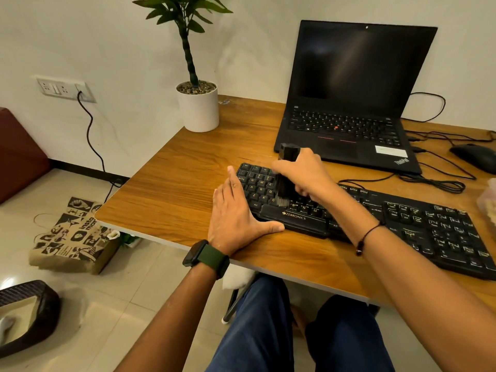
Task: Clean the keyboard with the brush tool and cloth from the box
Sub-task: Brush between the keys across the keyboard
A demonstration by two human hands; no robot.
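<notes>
A black full-size keyboard lies at an angle across the wooden desk. My right hand grips a black brush tool held upright, its bristles down on the keys of the keyboard's left half. My left hand lies flat on the desk against the keyboard's left end, fingers straight and thumb along the front edge. A dark green watch sits on my left wrist. The cloth is not in sight, and only a pale edge shows at the right border.
An open black laptop stands behind the keyboard. A potted plant in a white pot sits at the desk's back left corner. A black mouse and loose cables lie at the right. A printed bag rests on the floor.
</notes>
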